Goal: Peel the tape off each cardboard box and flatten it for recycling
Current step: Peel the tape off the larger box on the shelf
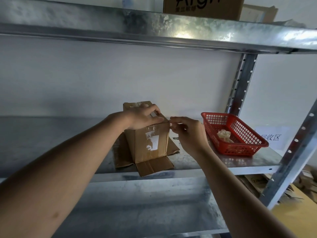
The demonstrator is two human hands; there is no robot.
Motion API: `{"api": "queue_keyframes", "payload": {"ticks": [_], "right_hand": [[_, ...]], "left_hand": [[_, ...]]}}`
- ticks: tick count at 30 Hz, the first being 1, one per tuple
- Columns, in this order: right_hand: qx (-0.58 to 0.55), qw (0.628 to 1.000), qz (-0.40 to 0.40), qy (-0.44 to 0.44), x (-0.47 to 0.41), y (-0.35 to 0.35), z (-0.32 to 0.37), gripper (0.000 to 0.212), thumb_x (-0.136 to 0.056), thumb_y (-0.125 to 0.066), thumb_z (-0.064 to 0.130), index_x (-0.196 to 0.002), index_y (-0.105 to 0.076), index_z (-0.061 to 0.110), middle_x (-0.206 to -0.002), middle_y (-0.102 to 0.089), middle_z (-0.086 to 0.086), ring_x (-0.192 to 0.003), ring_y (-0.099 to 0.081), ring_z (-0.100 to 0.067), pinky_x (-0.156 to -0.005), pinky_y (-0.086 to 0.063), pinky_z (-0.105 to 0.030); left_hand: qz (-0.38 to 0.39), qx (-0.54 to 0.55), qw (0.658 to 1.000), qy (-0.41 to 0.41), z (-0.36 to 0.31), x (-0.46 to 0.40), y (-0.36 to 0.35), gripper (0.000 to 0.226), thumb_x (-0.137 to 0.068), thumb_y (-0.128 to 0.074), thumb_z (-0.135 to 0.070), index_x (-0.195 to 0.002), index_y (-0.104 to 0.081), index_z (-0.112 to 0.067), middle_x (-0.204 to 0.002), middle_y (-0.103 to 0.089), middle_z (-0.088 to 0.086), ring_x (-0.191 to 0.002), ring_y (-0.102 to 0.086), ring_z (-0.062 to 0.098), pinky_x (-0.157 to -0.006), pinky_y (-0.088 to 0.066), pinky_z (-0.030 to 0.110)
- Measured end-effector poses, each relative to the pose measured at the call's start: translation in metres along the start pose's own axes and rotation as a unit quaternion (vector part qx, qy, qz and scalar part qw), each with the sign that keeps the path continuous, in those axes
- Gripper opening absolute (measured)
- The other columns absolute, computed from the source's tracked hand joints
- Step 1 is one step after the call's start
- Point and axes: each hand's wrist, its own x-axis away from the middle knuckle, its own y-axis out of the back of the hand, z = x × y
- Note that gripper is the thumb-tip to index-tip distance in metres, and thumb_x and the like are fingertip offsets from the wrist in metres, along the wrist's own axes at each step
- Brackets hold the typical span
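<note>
A small brown cardboard box (151,143) stands on the metal shelf (223,162), its bottom flaps splayed out flat around it. White scraps of a torn label and clear tape show on its front face. My left hand (144,117) lies over the box's top, fingers curled over the upper right edge and holding it. My right hand (187,131) is at the box's top right corner, where thumb and fingers pinch a thin strip of clear tape (173,124). The box's far side is hidden.
A red plastic basket (240,145) with a wad of peeled tape (223,135) sits to the right on the shelf. A white paper sign (272,136) lies behind it. Shelf uprights (243,83) stand at right. More cardboard boxes (204,6) sit on the upper shelf and on the floor at lower right.
</note>
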Motion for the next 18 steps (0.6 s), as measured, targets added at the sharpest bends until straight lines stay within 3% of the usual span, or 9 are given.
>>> {"api": "queue_keyframes", "payload": {"ticks": [2,4,8,10,13,18], "right_hand": [[-0.051,0.998,0.020,-0.024,0.000,0.002,-0.003,0.025,-0.097,-0.067,-0.002,-0.115,-0.079,0.010,-0.102,-0.079,0.000,-0.087,-0.077,-0.012,-0.082,-0.064,-0.032],[-0.112,0.992,0.016,-0.055,0.000,0.005,-0.004,0.022,-0.094,-0.073,0.001,-0.109,-0.080,0.015,-0.095,-0.080,0.002,-0.079,-0.077,-0.014,-0.073,-0.065,-0.035],[-0.215,0.964,-0.008,-0.158,-0.003,0.004,-0.001,0.044,-0.079,-0.090,0.016,-0.114,-0.066,0.029,-0.085,-0.080,0.004,-0.074,-0.076,-0.018,-0.064,-0.062,-0.031],[-0.216,0.960,0.016,-0.175,-0.004,-0.003,0.000,0.040,-0.084,-0.086,0.020,-0.116,-0.065,0.030,-0.086,-0.078,0.007,-0.074,-0.074,-0.014,-0.064,-0.061,-0.029],[-0.276,0.943,0.031,-0.182,-0.001,-0.013,-0.001,0.013,-0.095,-0.075,0.014,-0.106,-0.077,0.019,-0.093,-0.078,0.005,-0.084,-0.077,-0.019,-0.069,-0.063,-0.030],[-0.383,0.894,0.001,-0.233,0.007,-0.010,-0.007,0.016,-0.101,-0.065,0.011,-0.103,-0.077,0.000,-0.097,-0.080,-0.011,-0.093,-0.079,-0.025,-0.077,-0.064,-0.031]], "left_hand": [[0.003,-0.001,1.000,0.002,-0.001,0.000,0.001,0.053,-0.094,-0.042,-0.078,-0.134,-0.048,-0.045,-0.131,-0.044,0.000,-0.122,-0.048,0.024,-0.094,-0.038,0.042],[0.011,0.003,1.000,0.000,-0.002,0.001,0.001,0.053,-0.093,-0.043,-0.078,-0.134,-0.047,-0.045,-0.130,-0.042,-0.001,-0.120,-0.049,0.024,-0.093,-0.038,0.041],[0.013,0.021,1.000,-0.009,-0.002,0.002,0.001,0.049,-0.093,-0.046,-0.076,-0.132,-0.049,-0.047,-0.123,-0.040,-0.004,-0.115,-0.044,0.018,-0.094,-0.033,0.039],[0.011,0.028,0.999,-0.017,-0.001,0.002,0.001,0.048,-0.094,-0.047,-0.074,-0.132,-0.050,-0.046,-0.121,-0.040,-0.006,-0.114,-0.043,0.017,-0.093,-0.031,0.037],[0.008,0.035,0.999,-0.018,0.000,0.002,0.001,0.048,-0.094,-0.048,-0.073,-0.134,-0.051,-0.045,-0.120,-0.041,-0.007,-0.116,-0.044,0.017,-0.094,-0.032,0.037],[0.004,0.021,1.000,-0.010,0.000,0.001,0.001,0.047,-0.093,-0.048,-0.076,-0.131,-0.051,-0.048,-0.124,-0.040,-0.005,-0.123,-0.043,0.022,-0.099,-0.034,0.041]]}}
